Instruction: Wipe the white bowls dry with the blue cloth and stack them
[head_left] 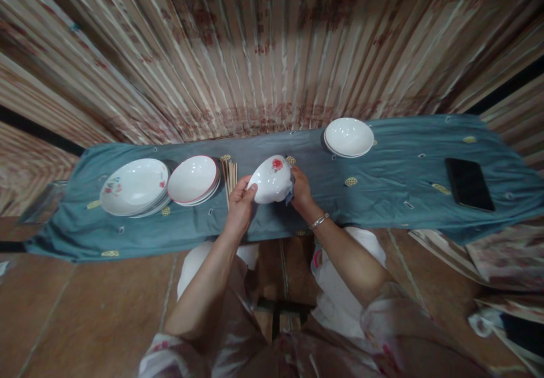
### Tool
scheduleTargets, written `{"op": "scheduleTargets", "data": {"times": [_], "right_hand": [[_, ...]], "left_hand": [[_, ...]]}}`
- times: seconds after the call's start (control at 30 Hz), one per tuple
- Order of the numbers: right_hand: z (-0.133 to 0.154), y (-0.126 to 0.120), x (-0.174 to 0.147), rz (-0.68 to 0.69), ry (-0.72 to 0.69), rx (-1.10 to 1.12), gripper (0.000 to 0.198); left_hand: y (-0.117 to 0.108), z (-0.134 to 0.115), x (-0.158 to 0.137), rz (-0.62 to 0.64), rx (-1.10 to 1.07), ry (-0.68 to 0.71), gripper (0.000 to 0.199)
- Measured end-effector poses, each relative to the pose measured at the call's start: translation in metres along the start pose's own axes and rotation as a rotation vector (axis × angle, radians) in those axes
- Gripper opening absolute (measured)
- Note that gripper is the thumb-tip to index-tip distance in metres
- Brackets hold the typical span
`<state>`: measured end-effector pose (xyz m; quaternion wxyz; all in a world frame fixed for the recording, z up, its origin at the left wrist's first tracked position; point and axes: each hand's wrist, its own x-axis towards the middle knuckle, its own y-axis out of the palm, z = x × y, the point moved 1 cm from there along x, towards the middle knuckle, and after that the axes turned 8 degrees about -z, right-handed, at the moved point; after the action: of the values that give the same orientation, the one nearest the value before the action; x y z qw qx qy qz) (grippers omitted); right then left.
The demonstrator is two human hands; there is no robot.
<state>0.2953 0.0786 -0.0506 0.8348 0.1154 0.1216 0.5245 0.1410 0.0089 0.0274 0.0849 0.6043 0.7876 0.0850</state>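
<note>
Left hand (pixel 241 205) pinches bowl (pixel 268 182) by edge, right hand (pixel 301 190) grips cloth (pixel 290 192) against opposite side; bowl tilts over table (pixel 408 165), beside chopsticks (pixel 232 175). Danger: glaze looks slick, loosened left pinch could drop bowl, chipping it.

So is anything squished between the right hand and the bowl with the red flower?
Yes: a bluish cloth shows between the right hand and the bowl. Nothing visible separates the left hand from it.

A silver-toned bracelet (pixel 319 221) is worn on the right wrist (pixel 313 213). Pale sleeves (pixel 389 315) are marked with pinkish patches; whitish trousers (pixel 193 267) are worn.
</note>
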Motion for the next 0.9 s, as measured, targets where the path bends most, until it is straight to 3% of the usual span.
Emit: {"op": "scheduleTargets", "data": {"times": [0.4,0.77,0.9], "right_hand": [[0.048,-0.013,0.01,0.048,-0.3,-0.188,0.036],[0.063,-0.01,-0.011,0.207,-0.72,-0.434,0.045],[0.069,-0.007,-0.026,0.271,-0.801,-0.568,0.049]], "left_hand": [[0.001,0.012,-0.001,0.061,-0.017,-0.05,0.034],[-0.005,0.025,0.005,0.032,0.106,0.024,0.054],[-0.003,0.024,0.004,0.026,0.119,0.057,0.055]]}}
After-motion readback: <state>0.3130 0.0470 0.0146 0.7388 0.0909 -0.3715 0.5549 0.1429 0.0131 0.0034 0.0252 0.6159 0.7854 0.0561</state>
